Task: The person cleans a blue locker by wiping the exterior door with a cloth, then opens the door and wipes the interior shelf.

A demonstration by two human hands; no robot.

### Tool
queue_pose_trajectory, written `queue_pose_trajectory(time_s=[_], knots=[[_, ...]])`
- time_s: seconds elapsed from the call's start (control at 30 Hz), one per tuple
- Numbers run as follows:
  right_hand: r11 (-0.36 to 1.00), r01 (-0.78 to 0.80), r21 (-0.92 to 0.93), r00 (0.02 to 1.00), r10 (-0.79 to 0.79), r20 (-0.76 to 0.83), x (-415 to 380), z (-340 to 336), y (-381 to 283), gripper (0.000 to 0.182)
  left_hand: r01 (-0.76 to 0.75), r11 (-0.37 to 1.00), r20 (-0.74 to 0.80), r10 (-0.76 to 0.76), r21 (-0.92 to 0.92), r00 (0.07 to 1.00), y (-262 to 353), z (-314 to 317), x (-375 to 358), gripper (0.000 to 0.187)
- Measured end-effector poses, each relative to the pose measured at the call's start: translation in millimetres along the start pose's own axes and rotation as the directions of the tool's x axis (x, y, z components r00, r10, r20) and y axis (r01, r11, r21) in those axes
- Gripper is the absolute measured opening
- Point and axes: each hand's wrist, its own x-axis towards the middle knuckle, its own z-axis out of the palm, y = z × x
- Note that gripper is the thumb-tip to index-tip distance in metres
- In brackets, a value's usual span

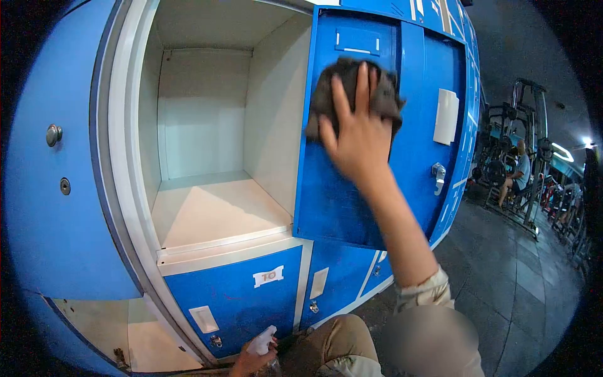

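Note:
My right hand [361,141] presses a dark grey cloth [326,94] flat against the inner face of an open blue locker door [342,195]. Its fingers are spread over the cloth, with the thumb toward the left. Low in the view, my left hand [251,363] is wrapped round a spray bottle, of which the white trigger head [262,339] shows best. The bottle's lower part is mostly hidden. To the left of the door is the open locker compartment [207,119], with pale walls and a lit floor.
Shut blue locker doors [239,301] lie below, one labelled "TO". A lighter blue door [63,163] with a round knob stands at the left. The open door has a white handle plate [446,116] and a lock [438,176]. Gym machines [524,138] and a seated person are at the right.

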Motion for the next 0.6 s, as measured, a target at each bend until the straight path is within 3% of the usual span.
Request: queue_pose_trajectory(time_s=[0.1,0.2,0.3,0.37,0.4,0.5,0.6], knots=[[0.99,-0.039,0.139,0.987,0.017,0.159,-59,-21,-20,0.065,-0.044,0.999,-0.029,0.045,0.031,0.999,3,2,-2,0.061],[0.97,-0.132,0.206,0.957,0.071,0.282,-104,-32,-41,0.066,0.039,0.996,-0.013,-0.04,-0.075,0.999,15,1,-4,0.059],[0.97,-0.165,0.176,0.939,0.1,0.33,-129,-41,-54,0.065,-0.039,0.997,-0.045,0.036,-0.06,0.998,-26,-1,6,0.058],[0.967,-0.173,0.186,0.931,0.099,0.35,-130,-42,-56,0.064,0.007,0.998,-0.057,-0.011,-0.063,0.998,-31,-3,2,0.058],[0.968,-0.166,0.186,0.937,0.095,0.337,-125,-40,-55,0.064,0.027,0.997,-0.064,-0.031,-0.065,0.997,-28,-3,0,0.058],[0.975,-0.127,0.18,0.964,0.078,0.255,-93,-31,-41,0.069,-0.122,0.97,0.084,0.106,0.211,0.991,-18,-10,-1,0.06],[0.986,-0.052,0.158,0.99,0.03,0.135,-36,-18,-19,0.065,-0.092,0.95,0.057,0.078,0.298,0.995,-43,-23,8,0.06]])
